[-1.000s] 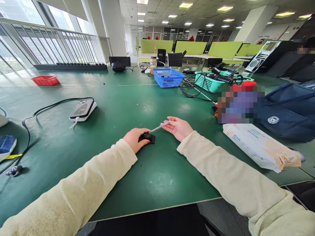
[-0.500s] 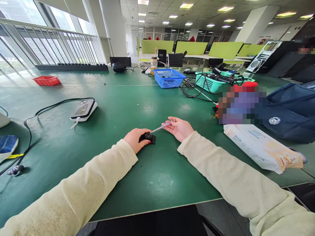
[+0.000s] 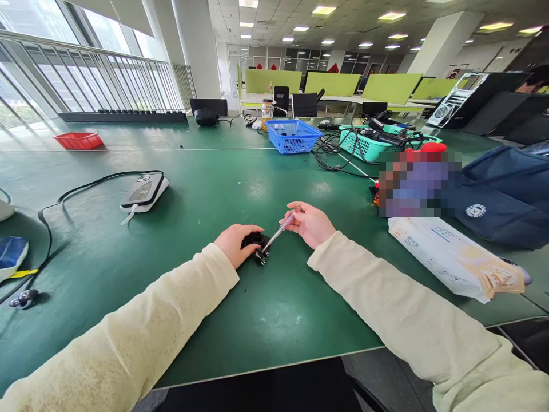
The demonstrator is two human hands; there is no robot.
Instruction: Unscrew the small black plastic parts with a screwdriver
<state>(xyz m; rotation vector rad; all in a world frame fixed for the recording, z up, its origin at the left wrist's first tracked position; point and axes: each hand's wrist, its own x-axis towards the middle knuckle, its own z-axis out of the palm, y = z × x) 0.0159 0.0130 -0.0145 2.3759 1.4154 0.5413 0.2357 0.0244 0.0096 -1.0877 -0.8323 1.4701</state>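
My left hand is closed around a small black device on the green table. Small shiny metal pieces like prongs show at its near end; my fingers cover its left side, and its exact kind is unclear. Between the fingertips of my right hand is a thin screwdriver with a clear, purplish handle. It slants down to the left, and its tip meets the right side of the black device.
A phone lies on a white block at left, near a black cable. At the back stand a red tray, a blue basket and a teal basket with cables. A white packet and dark blue bag lie at right.
The black device has turned in my left hand, bringing its metal pieces into view. The screwdriver stands steeper, its tip lower and nearer to me. My right hand has shifted slightly left.
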